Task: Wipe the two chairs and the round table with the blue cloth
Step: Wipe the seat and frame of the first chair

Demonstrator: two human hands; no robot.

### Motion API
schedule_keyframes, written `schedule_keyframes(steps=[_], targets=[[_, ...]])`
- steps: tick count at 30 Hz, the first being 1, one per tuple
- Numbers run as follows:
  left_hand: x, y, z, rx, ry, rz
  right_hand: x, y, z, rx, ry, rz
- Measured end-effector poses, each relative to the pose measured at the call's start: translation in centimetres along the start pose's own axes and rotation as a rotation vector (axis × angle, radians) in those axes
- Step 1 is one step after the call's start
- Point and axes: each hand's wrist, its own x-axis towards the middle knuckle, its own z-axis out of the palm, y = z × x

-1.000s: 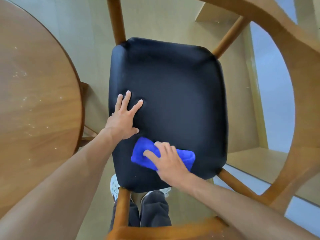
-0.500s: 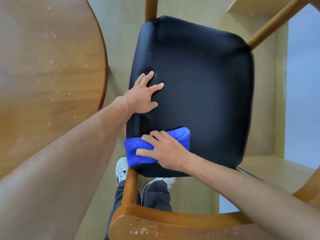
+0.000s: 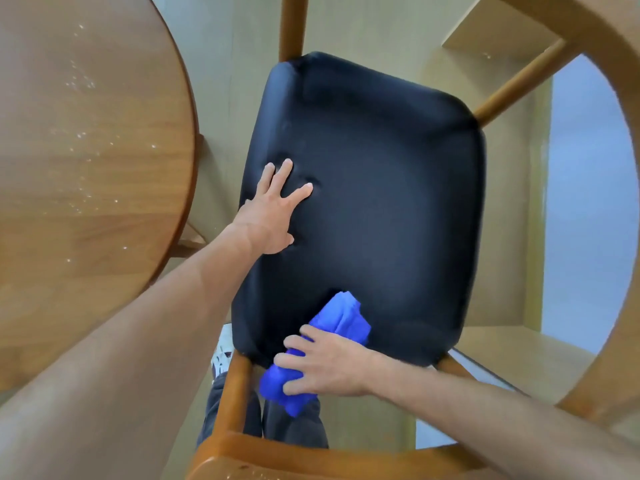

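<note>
A wooden chair with a black padded seat (image 3: 381, 202) stands right below me. My left hand (image 3: 273, 216) lies flat on the seat's left side, fingers spread and pressing dents into the padding. The folded blue cloth (image 3: 346, 320) sits at the seat's near edge, part of it hanging over the rim. My right hand (image 3: 325, 365) presses on the cloth with its fingers laid over it. The round wooden table (image 3: 86, 168), speckled with pale crumbs, fills the left of the view.
The chair's curved wooden backrest (image 3: 616, 168) arcs along the right and a wooden rail (image 3: 311, 459) crosses the bottom. My dark trousers (image 3: 294, 427) and a white shoe (image 3: 221, 355) show beneath the seat. The floor is pale tile.
My right hand has slid the cloth from the seat's near left corner to the right along the near edge, and the cloth has turned lengthwise. My left hand stays pressed on the seat.
</note>
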Motion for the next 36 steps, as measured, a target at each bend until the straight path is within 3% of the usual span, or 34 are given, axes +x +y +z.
schedule_keyframes(steps=[4, 9, 12, 15, 19, 22, 26, 29, 32, 36], targets=[[0.2, -0.1, 0.4, -0.041, 0.011, -0.008, 2.3, -1.0, -0.2, -0.012, -0.114, -0.186], [0.2, -0.3, 0.7, -0.08, 0.021, -0.027, -10.1, 3.7, 1.0, 0.062, -0.155, -0.248], [0.2, -0.2, 0.7, -0.089, 0.03, -0.028, -17.2, 6.8, 0.8, 0.086, -0.223, -0.087], [0.2, -0.1, 0.9, -0.076, 0.034, -0.042, -18.8, 7.4, -0.3, 0.098, -0.328, 0.063], [0.2, 0.3, 1.0, -0.061, 0.037, -0.05, -14.6, 6.3, -0.9, 0.133, -0.082, 0.124], [0.3, 0.2, 1.0, -0.054, 0.058, -0.052, -5.3, 5.8, -1.5, 0.169, 0.115, 0.21], [0.3, -0.2, 1.1, -0.069, 0.06, -0.045, 2.4, 4.4, -3.4, 0.144, 0.15, 0.32], [0.2, -0.3, 1.0, -0.074, 0.064, -0.047, -1.0, 4.6, -1.8, 0.265, 0.232, 0.244], [0.0, -0.2, 0.9, -0.081, 0.059, -0.055, -8.8, 7.3, -0.6, 0.268, 0.108, 0.167], [-0.1, 0.1, 0.7, -0.068, 0.042, -0.055, -18.3, 11.2, -0.7, 0.322, -0.004, 0.561]])
